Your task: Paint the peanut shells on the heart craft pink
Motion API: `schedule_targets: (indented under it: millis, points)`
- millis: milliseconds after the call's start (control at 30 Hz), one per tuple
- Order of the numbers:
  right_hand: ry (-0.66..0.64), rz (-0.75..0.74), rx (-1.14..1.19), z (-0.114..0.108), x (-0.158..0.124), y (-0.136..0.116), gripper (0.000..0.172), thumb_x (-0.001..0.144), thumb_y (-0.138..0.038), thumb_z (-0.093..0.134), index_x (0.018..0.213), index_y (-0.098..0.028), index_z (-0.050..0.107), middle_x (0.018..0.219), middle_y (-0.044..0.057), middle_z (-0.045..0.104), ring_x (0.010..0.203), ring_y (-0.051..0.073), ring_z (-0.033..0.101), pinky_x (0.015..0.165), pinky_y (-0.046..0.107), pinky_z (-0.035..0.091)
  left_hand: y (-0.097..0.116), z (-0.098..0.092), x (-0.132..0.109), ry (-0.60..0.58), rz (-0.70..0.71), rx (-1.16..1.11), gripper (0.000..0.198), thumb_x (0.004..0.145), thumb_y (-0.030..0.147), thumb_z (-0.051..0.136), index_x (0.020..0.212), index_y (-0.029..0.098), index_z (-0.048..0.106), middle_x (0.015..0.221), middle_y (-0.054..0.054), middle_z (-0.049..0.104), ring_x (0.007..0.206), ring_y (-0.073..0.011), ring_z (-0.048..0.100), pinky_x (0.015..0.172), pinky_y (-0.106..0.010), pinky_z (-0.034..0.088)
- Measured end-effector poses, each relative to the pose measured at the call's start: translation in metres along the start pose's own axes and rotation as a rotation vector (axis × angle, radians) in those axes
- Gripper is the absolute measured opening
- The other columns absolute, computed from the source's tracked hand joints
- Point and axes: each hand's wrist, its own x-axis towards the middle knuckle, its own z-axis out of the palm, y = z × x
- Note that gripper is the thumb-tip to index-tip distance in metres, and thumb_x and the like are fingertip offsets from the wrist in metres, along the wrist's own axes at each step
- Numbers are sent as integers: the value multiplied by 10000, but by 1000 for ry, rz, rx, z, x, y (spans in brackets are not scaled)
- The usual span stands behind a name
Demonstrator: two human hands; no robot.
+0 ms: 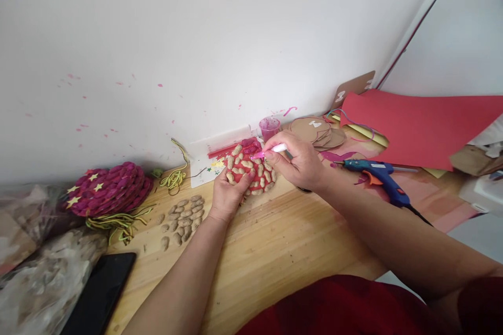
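The peanut-studded red disc (247,164), in the left hand (228,192) over the bench (259,261), looks light but fragile; that grip clasps its near-left rim, seemingly the safest hold. The right hand (297,161) pinches a pink-tipped tool (280,148) over the disc; loose peanuts (186,214) lie left of it.

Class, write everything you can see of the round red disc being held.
The round red disc, material unclear, has whole tan peanuts in their shells spread over its face, red showing between them. Magenta lumps, perhaps painted peanuts, cluster at its far edge. The bare left hand grips its near-left side, thumb on top. Over it, the bare right hand holds a slim white tool with a pink tip; contact is uncertain. Whether it rests on the pale wooden tabletop is unclear.
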Motion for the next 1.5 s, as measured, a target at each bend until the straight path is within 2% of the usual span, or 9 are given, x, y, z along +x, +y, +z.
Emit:
schedule_targets:
  millis: [233,433,833,967,1100,1233,1300,1400,1500]
  points:
    - [33,79,-39,0,1,0,83,974,-233,585,913,-201,630,831,36,711,796,182,643,774,332,465,-2,-1,1,-2,-1,28,445,633,470,927,780,193,610,531,72,572,343,-47,357,316,-194,278]
    - [-9,63,22,-1,1,-1,82,981,-252,591,988,-200,653,947,60,736,897,194,667,835,340,493,-2,-1,1,13,-33,17,494,623,500,921,662,207,526,476,70,524,323,-57,359,302,-202,255]
    - [-45,154,80,-2,1,-1,102,987,-235,559,1023,-201,648,971,68,718,913,196,662,834,340,495,2,1,2,50,-59,-67,482,577,460,953,662,197,559,503,67,539,323,-41,349,280,-195,257]
    - [-59,188,38,-2,0,4,116,993,-265,544,979,-195,634,910,59,706,861,187,652,803,325,487,4,2,4,112,-55,-132,478,557,440,961,739,182,601,564,64,590,353,-39,381,294,-182,264]
    - [76,299,1,-12,3,20,151,981,-331,564,956,-204,643,871,34,721,778,170,645,735,296,475,3,2,7,151,-49,-168,503,554,433,964,807,177,613,624,56,626,385,-46,429,306,-175,274]
    - [220,537,-150,-23,24,42,201,958,-394,573,977,-208,648,826,18,726,658,160,605,663,290,442,-2,0,10,131,-50,-154,501,577,448,957,820,175,614,622,55,625,378,-47,427,314,-179,296]
    - [145,606,-289,-23,41,53,195,942,-373,585,988,-205,673,876,31,747,688,167,615,684,292,444,-4,-1,11,121,-49,-122,493,598,469,945,772,175,589,592,58,609,355,-42,407,313,-181,283]
    - [-153,684,-500,-16,64,67,243,982,-361,534,1077,-208,697,1004,53,772,838,184,664,753,291,452,-5,-1,10,105,-44,-105,501,602,485,939,764,171,583,579,59,604,352,-41,398,319,-182,284]
    - [-284,718,-556,-4,76,78,189,929,-322,613,1023,-211,734,1037,73,786,922,216,682,787,308,444,-4,-1,10,113,-46,-122,521,573,489,948,780,168,594,593,60,608,375,-45,412,328,-180,293]
